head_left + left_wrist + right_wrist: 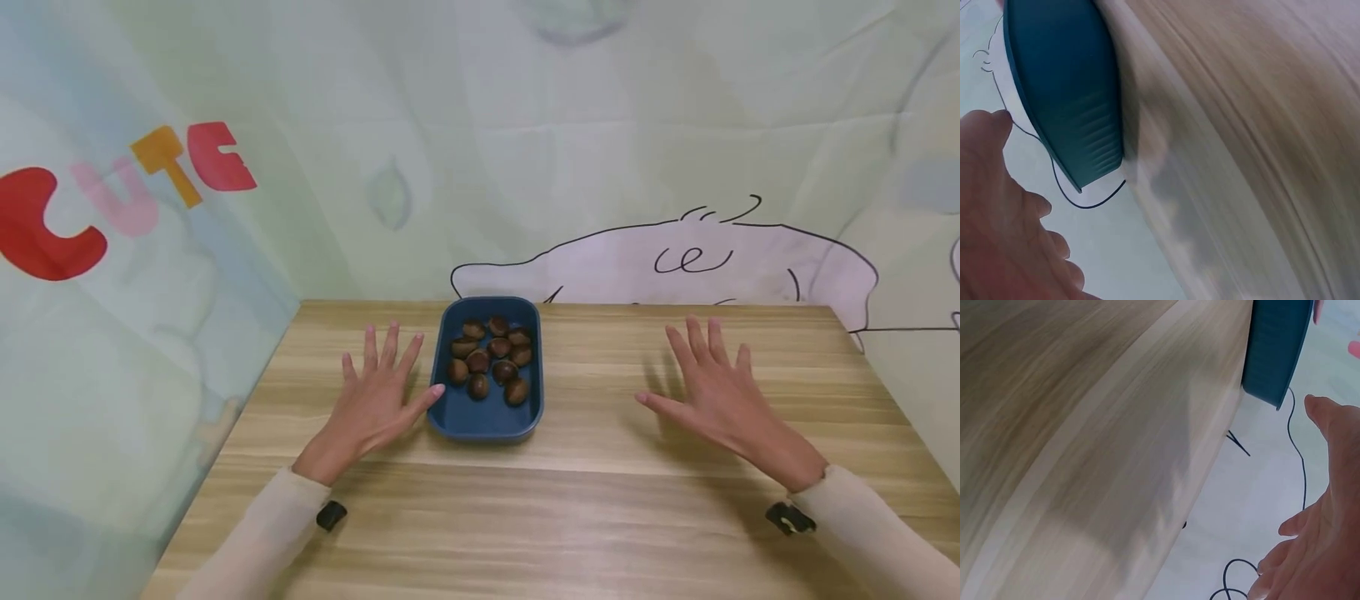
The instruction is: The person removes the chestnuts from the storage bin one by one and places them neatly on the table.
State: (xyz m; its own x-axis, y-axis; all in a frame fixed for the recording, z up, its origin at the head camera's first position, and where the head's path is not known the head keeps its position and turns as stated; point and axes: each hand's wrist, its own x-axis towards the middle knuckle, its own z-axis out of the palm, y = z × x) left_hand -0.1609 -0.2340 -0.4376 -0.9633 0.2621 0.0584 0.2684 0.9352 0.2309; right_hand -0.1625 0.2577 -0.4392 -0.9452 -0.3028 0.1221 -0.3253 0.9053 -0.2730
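A blue rectangular tray [487,423] holds several brown chestnuts [498,348] and stands toward the back of the wooden table. To its left, my left hand [375,400] is spread with straight fingers, palm down, the thumb tip at the tray's left edge in the head view; whether it touches cannot be told. My right hand [716,396] hovers over the table well to the right of the tray, fingers spread and holding nothing. In the left wrist view the tray's outer wall [1072,94] shows beyond the thumb. The right wrist view shows a corner of the tray [1275,356].
The wood-grain table [525,517] ends against a pale printed cloth backdrop [487,167] with a line drawing and coloured letters. Both sleeves are light, and a small dark device [332,515] sits by the left wrist, another dark device [790,518] by the right.
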